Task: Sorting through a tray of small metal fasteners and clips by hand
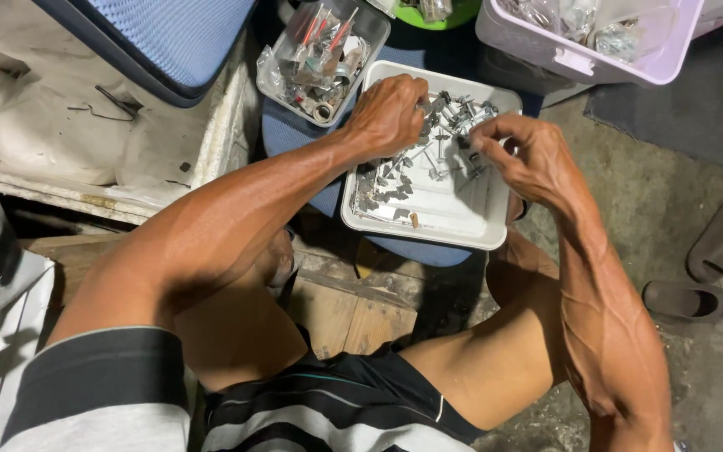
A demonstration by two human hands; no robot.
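A white rectangular tray rests on a blue cushion in front of me, holding several small metal parts piled at its far end. My left hand sits over the tray's far left corner, fingers curled around a small metal piece. My right hand hovers over the right side of the pile, fingertips pinched on a small metal part. A row of flat metal bits lies along the tray's left side.
A clear plastic tub with mixed hardware and red-handled items stands behind the tray. A lilac bin with plastic bags sits at the back right. Two brown sandals lie on the concrete floor at right. A blue padded case lies back left.
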